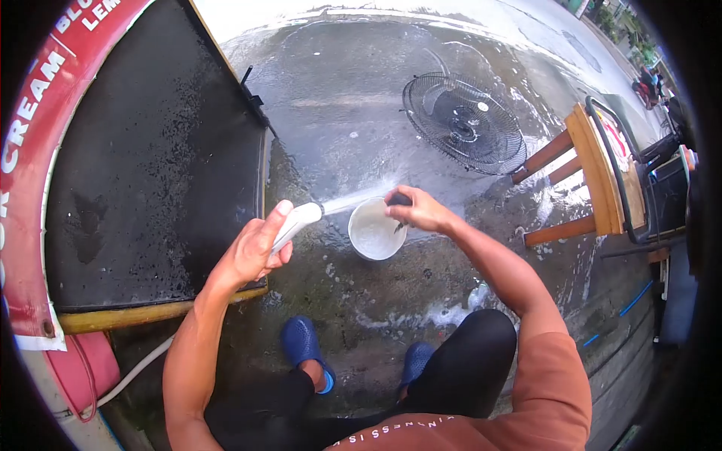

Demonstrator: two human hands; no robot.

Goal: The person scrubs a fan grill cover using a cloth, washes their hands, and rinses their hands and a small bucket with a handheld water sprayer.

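Observation:
My left hand [256, 250] is wrapped around a white spray nozzle [301, 218], and a jet of water shoots from its tip toward the right. A white plastic tub [374, 239] is in front of me, its open mouth facing up and its inside wet. At the tub's right rim, the fingers of my right hand [419, 210] are closed, pinching the rim. A small dark thing [401, 199] shows at those fingers; its kind is unclear. The water jet passes by the tub's far rim.
Beyond the tub a black round fan grille [465, 124] lies on the wet, foamy concrete. On the left stands a black panel [143, 165] with a wooden edge, beside a red banner [34, 120]. A wooden stool [594, 173] is at right. A white hose [139, 368] runs at lower left.

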